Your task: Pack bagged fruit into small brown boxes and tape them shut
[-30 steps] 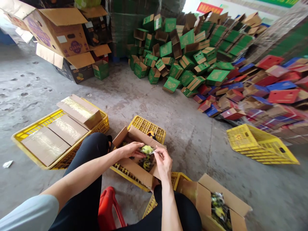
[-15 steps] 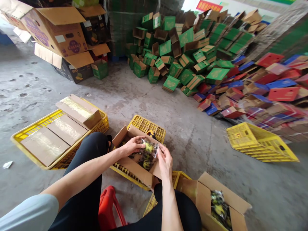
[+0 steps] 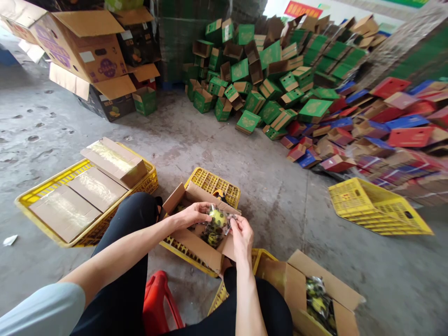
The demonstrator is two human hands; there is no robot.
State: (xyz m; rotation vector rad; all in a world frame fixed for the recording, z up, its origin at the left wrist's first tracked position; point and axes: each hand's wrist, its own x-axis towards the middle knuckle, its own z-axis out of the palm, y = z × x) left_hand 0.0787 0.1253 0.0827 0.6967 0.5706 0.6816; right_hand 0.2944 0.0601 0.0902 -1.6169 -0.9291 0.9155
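Note:
Between my hands is a clear plastic bag [image 3: 218,216] with dark dots and something yellow-green inside, perhaps a fruit. My left hand [image 3: 196,214] pinches its left side, and my right hand [image 3: 241,232] grips its right end with closed fingertips. The bag is held above an open cardboard box [image 3: 198,247], where similar dotted bags lie, partly hidden by my hands. That box rests on an upturned yellow plastic crate [image 3: 213,181]. A yellow and black object [image 3: 220,195], perhaps a tape dispenser, sits on the crate behind the box.
At left, a yellow crate [image 3: 151,173] holds taped cartons [image 3: 96,189]. Another open carton [image 3: 296,284] with bagged yellow-green items stands at lower right. A red stool [image 3: 156,298] is by my legs. Green boxes [image 3: 248,122], red and blue boxes, and a yellow crate [image 3: 371,210] lie beyond.
The bag has turned slightly and its yellow-green content shows a little lower and further right. My right hand has shifted slightly right and down; my left hand keeps its hold.

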